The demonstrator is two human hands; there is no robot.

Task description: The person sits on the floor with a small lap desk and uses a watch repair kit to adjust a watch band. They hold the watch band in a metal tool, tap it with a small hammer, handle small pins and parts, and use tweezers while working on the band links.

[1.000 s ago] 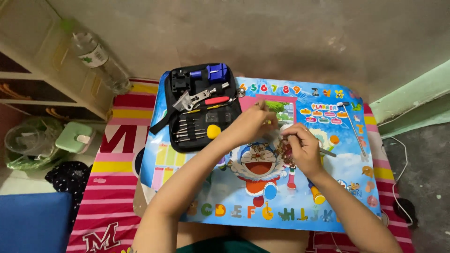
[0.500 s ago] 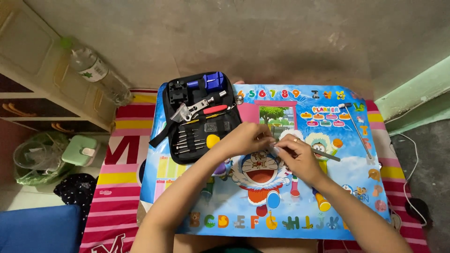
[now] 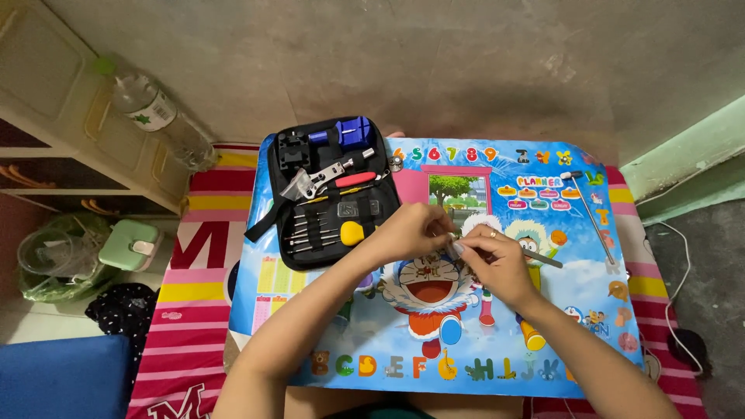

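My 2 hands have drawn closer since a moment ago: left hand and right hand now touch, fingertips pinching a tiny part I cannot make out. A thin tool juts right from my right hand, and the open tool case sits left of my left.

Low table, colourful cartoon top; on it: open black tool case, thin metal rod.

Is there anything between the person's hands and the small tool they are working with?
Nothing visible. The left hand and right hand meet over the blue cartoon mat, and the right hand already grips the thin metal tool. The open tool case lies off to the left.
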